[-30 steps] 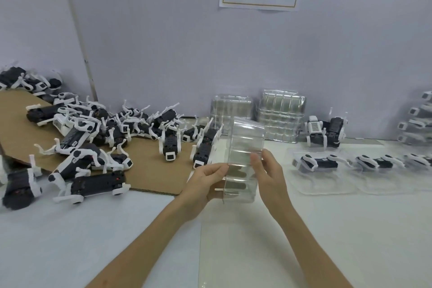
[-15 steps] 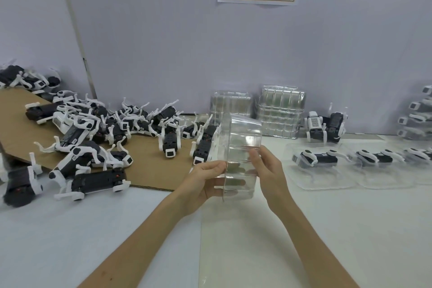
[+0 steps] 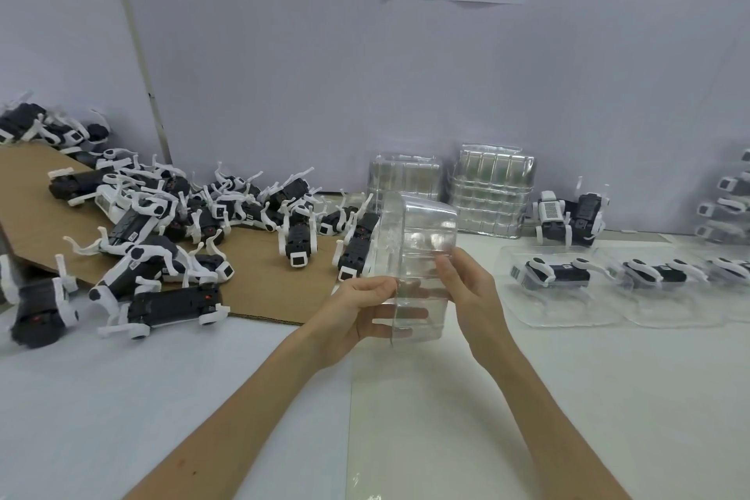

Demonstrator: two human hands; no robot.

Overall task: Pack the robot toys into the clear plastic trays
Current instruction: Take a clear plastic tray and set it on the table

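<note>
Toys [image 3: 174, 298]: in the head view, many loose black-and-white ones lie heaped on the cardboard [image 3: 264, 284] at left and far left. Neither grip has one.
Held tray [image 3: 426, 231]: clear and empty, stood nearly upright above the surface [image 3: 527, 398], near centre, just right of the heap.
Left grip [image 3: 357, 313]: thumb and fingers pinch the tray's near left edge.
Right grip [image 3: 473, 296]: thumb on the front and fingers behind, closed round the tray's right side.
Tray count: a thin edge shows between the grips. I cannot tell whether this is one tray or two nested ones.
Done: at right, a row of trays lies flat on the surface, each with a toy laid in it. The first packed tray [image 3: 568, 308] has the next [image 3: 673, 308] beside it. More at the right edge are blurred.
Spare trays [image 3: 491, 191]: two stacks stand against the far wall [image 3: 406, 73], behind the held tray.
Upright toys [image 3: 568, 215]: two stand unpacked, just beyond the packed row.
Left to do: most of the job, by my judgement. The heap far outnumbers the packed row, and this tray has yet to be set down and filled.
</note>
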